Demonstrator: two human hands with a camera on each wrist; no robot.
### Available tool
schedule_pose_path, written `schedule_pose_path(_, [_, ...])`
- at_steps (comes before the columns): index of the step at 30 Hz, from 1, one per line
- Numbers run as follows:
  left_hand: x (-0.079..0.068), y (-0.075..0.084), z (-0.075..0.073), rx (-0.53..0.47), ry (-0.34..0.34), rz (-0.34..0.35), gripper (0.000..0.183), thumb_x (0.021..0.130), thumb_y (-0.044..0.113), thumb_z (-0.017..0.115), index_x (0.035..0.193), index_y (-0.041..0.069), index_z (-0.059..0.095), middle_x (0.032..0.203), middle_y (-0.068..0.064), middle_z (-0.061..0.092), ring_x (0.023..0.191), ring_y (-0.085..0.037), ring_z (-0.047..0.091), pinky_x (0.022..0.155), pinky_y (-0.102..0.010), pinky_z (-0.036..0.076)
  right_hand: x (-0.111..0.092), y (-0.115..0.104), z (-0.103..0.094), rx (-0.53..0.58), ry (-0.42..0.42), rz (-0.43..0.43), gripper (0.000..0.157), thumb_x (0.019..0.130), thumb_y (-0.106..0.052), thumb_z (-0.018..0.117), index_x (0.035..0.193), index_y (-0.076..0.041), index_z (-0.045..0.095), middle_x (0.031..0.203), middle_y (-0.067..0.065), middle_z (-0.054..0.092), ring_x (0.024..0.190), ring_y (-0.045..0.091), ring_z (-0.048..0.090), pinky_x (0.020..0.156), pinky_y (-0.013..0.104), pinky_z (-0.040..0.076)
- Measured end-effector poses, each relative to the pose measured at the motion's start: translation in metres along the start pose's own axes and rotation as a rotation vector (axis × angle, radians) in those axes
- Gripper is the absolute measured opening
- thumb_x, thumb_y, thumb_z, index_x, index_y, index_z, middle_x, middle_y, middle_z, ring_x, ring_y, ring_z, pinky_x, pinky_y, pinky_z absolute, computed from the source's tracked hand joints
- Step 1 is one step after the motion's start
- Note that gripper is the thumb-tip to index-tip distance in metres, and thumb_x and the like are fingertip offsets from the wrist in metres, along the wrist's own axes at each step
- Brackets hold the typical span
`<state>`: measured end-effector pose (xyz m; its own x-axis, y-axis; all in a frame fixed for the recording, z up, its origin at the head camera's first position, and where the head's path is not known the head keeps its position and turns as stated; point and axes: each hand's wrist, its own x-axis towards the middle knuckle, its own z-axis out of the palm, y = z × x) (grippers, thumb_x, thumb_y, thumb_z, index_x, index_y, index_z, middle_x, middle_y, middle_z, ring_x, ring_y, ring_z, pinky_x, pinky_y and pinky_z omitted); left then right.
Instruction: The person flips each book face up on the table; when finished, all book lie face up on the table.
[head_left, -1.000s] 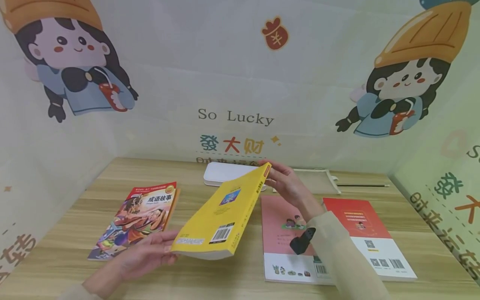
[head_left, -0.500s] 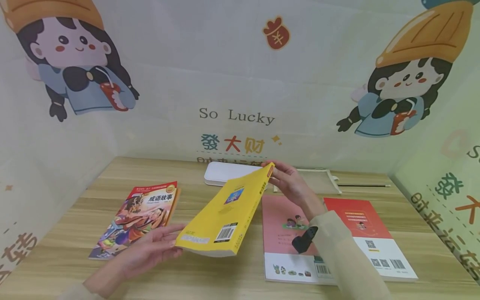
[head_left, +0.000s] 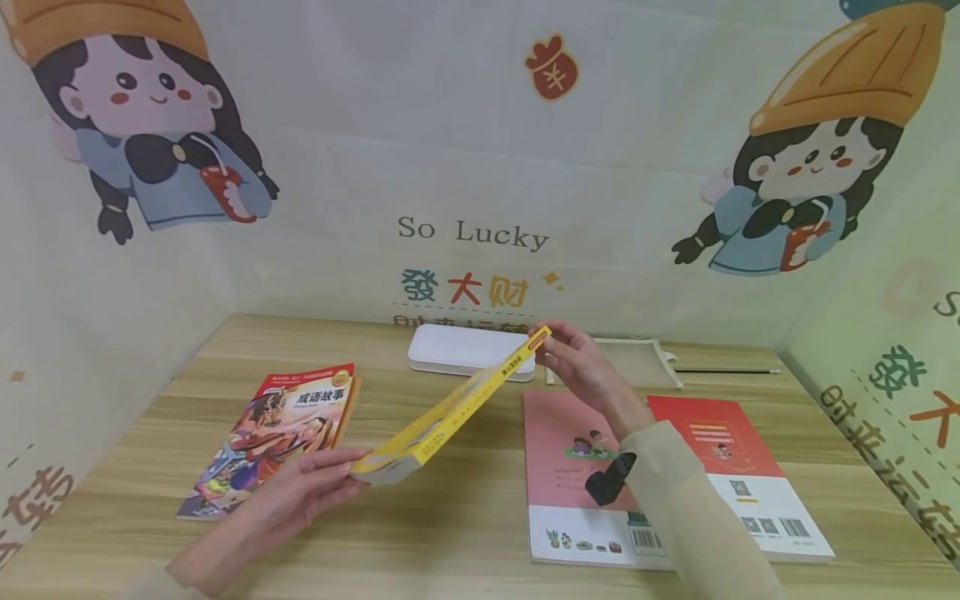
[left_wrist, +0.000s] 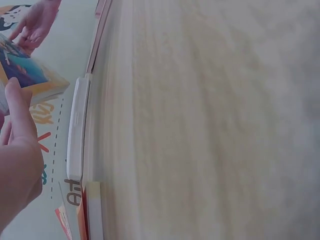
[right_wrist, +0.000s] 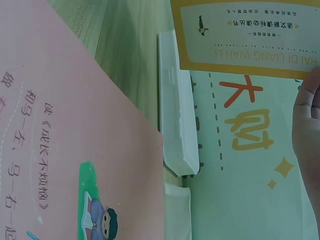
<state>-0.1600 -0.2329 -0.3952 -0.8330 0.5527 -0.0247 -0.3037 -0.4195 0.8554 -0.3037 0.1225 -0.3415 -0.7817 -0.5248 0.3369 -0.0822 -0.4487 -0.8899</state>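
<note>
A yellow paperback book [head_left: 465, 408] is held aloft above the middle of the table, slanting up to the right, its spine facing the head camera. My left hand [head_left: 300, 492] pinches its lower left end. At the upper right end, my right hand [head_left: 577, 367] grips the corner near the spine. The left wrist view shows the left hand [left_wrist: 22, 135] with a finger on the book's blue picture cover [left_wrist: 25, 70]. In the right wrist view the yellow-bordered cover [right_wrist: 250, 40] carries printed text, and the right hand [right_wrist: 307, 130] is partly cut off.
A colourful storybook [head_left: 285, 433] lies at the left. On the right are a pink book [head_left: 555, 467] and a red-and-white book [head_left: 712, 433], partly under my right forearm. A white case [head_left: 450, 346], a pale pouch [head_left: 630, 358] and a thin dark rod [head_left: 727, 371] lie along the back.
The yellow book has turned in my hands: its back cover with the barcode faced the head camera before, and now mainly the spine does. Both hands keep hold of it, nearly in place.
</note>
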Motion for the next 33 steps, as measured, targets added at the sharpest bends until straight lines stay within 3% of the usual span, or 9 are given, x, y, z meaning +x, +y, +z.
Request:
schedule_pose_path(5, [0.003,0.000,0.001,0.016,0.039,-0.022,0.030,0.093,-0.001,0.038,0.107,0.008,0.063,0.108,-0.013,0.054,0.097,-0.022,0.056,0.089,-0.029,0.040,0.000,-0.003,0.000,-0.035,0.035,0.020,0.012,0.088,-0.008,0.053,0.100,-0.008,0.054,0.095,0.003,0.054,0.082,0.013,0.049,0.074,0.026,0.042])
schedule_pose_path(13, [0.005,-0.002,0.001,0.016,-0.043,0.004,0.032,0.095,0.000,0.033,0.109,0.006,0.061,0.108,-0.016,0.058,0.101,-0.025,0.054,0.089,-0.032,0.040,-0.001,-0.004,0.000,-0.025,0.070,0.031,0.008,0.088,-0.009,0.054,0.096,-0.011,0.054,0.092,0.000,0.055,0.076,0.012,0.048,0.068,0.023,0.041])
schedule_pose_path(21, [0.004,-0.001,0.004,0.048,-0.043,-0.015,0.027,0.096,0.007,0.034,0.111,-0.001,0.055,0.108,-0.020,0.057,0.104,-0.031,0.051,0.090,-0.036,0.038,-0.001,-0.003,0.001,-0.029,0.112,0.034,0.010,0.092,-0.003,0.044,0.091,-0.011,0.050,0.090,0.002,0.054,0.080,0.013,0.053,0.070,0.024,0.043])
schedule_pose_path(25, [0.004,-0.002,0.007,0.135,0.004,-0.042,0.028,0.093,0.006,0.041,0.117,-0.008,0.048,0.106,-0.022,0.057,0.102,-0.030,0.053,0.089,-0.036,0.040,-0.001,0.000,0.001,-0.035,0.114,0.039,0.011,0.092,-0.002,0.043,0.090,-0.011,0.050,0.086,0.001,0.054,0.071,0.012,0.048,0.063,0.021,0.040])
schedule_pose_path(33, [0.006,-0.003,0.014,0.297,0.196,-0.087,0.030,0.087,0.008,0.054,0.109,-0.012,0.052,0.096,-0.020,0.062,0.090,-0.027,0.060,0.080,-0.034,0.047,0.000,0.002,0.003,-0.028,0.124,0.037,0.013,0.091,-0.001,0.045,0.089,-0.011,0.052,0.080,-0.001,0.051,0.057,0.009,0.037,0.056,0.019,0.033])
